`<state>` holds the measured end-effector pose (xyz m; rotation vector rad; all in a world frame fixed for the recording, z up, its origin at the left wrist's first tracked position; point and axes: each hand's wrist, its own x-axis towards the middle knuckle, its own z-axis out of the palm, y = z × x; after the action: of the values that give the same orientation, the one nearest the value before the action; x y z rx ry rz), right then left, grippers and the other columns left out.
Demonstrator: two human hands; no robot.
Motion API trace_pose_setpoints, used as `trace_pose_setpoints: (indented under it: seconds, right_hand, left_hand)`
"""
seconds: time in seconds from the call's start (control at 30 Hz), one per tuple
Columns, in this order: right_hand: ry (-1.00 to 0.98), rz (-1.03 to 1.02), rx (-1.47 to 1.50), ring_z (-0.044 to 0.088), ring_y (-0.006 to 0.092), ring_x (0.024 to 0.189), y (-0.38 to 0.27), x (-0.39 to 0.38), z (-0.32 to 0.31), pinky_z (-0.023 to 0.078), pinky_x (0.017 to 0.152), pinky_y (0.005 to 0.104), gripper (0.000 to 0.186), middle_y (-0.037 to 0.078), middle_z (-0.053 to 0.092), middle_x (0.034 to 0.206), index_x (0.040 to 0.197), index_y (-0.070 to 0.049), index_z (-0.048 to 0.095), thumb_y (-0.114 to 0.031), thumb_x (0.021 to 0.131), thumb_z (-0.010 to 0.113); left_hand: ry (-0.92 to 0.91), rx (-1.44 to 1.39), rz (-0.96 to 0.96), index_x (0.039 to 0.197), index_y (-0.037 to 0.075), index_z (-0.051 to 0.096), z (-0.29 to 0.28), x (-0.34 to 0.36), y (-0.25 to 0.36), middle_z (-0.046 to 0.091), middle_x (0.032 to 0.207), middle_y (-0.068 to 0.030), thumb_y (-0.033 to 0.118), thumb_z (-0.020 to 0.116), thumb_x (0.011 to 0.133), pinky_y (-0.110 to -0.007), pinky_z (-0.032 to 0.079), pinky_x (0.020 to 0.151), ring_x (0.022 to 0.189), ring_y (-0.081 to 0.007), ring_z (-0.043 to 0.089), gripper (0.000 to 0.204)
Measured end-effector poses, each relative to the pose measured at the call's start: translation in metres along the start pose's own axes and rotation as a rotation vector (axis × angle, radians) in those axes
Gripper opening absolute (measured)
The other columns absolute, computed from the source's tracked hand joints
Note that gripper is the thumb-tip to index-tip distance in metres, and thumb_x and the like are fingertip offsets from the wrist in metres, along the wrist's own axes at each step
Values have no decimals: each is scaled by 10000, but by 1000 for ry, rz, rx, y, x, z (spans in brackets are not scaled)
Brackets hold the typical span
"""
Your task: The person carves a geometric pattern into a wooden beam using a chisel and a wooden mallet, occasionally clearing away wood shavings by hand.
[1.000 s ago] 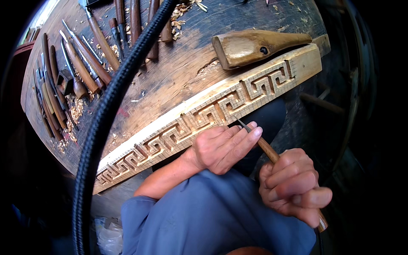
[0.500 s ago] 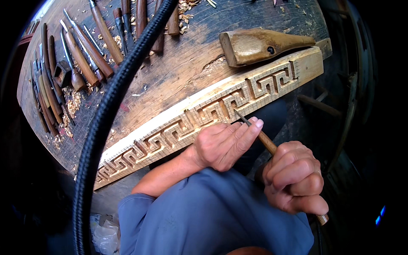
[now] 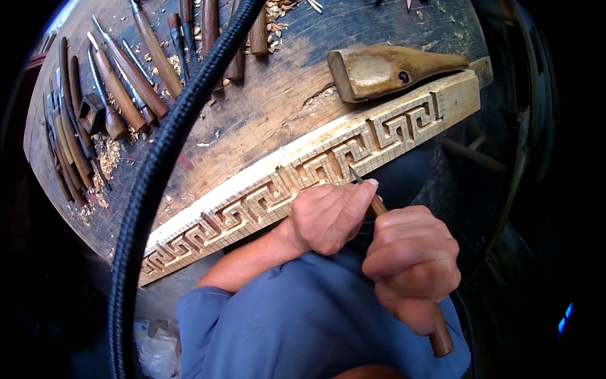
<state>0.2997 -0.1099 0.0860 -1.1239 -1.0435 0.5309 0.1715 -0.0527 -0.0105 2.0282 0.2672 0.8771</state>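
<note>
A long pale wooden board lies slanted along the bench's near edge, carved with a square meander pattern over a pencilled grid. My right hand is wrapped round the wooden handle of a carving chisel, whose butt sticks out below the fist. My left hand rests against the board's near edge, its thumb and fingers closed about the chisel near the blade. The thin metal tip touches the carved face right of the middle. Part of the shank is hidden by the left fingers.
A wooden mallet lies just behind the board on the worn bench. Several carving tools are spread at the far left among wood shavings. A thick black braided cable crosses the view. A plastic bag sits below left.
My right hand has swung left and toward me, turning the chisel handle steeper. The tip stays near the same spot, and my left fingers have shifted slightly left.
</note>
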Motion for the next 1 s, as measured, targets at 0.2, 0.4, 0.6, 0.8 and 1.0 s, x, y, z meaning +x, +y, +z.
trace_pose_setpoints:
  seconds: [0.2, 0.4, 0.6, 0.8, 1.0]
  right_hand:
    - [-315, -13, -34, 487, 168, 439, 0, 16, -3, 352, 421, 338, 661, 78, 589, 642, 651, -74, 487, -483, 1113, 726]
    - [-538, -27, -187, 470, 188, 462, -13, 22, -10, 341, 446, 359, 606, 42, 547, 644, 653, -92, 510, -434, 1031, 837]
    - [178, -93, 16, 549, 146, 428, -30, 0, -17, 429, 408, 296, 560, 75, 677, 715, 814, -84, 558, -515, 1160, 647]
    - [149, -153, 65, 570, 152, 421, -24, 9, -23, 389, 384, 270, 673, 122, 689, 686, 749, -71, 524, -589, 1177, 564]
    - [-51, -80, 23, 502, 114, 378, -14, 26, -24, 326, 372, 232, 695, 49, 631, 577, 695, -121, 431, -599, 1186, 546]
  left_hand:
    - [67, -3, -23, 1325, -126, 723, 5, -5, -2, 799, 887, -115, 30, 798, 963, -312, 603, 597, 716, -218, 785, 401]
    - [-5, 51, -5, 1326, -86, 744, 4, 14, 7, 787, 855, -93, 84, 801, 958, -297, 545, 548, 661, -170, 744, 409]
    - [-53, -21, 63, 1310, -102, 759, -5, 43, 22, 806, 896, -116, 25, 813, 911, -324, 625, 629, 760, -225, 810, 422]
    - [-11, -73, 28, 1311, -88, 769, 4, 40, 4, 821, 909, -123, -63, 806, 904, -326, 629, 613, 778, -232, 835, 409]
    - [59, -69, -35, 1319, -90, 766, 11, 38, 0, 825, 917, -130, -79, 805, 895, -326, 629, 614, 776, -235, 835, 426]
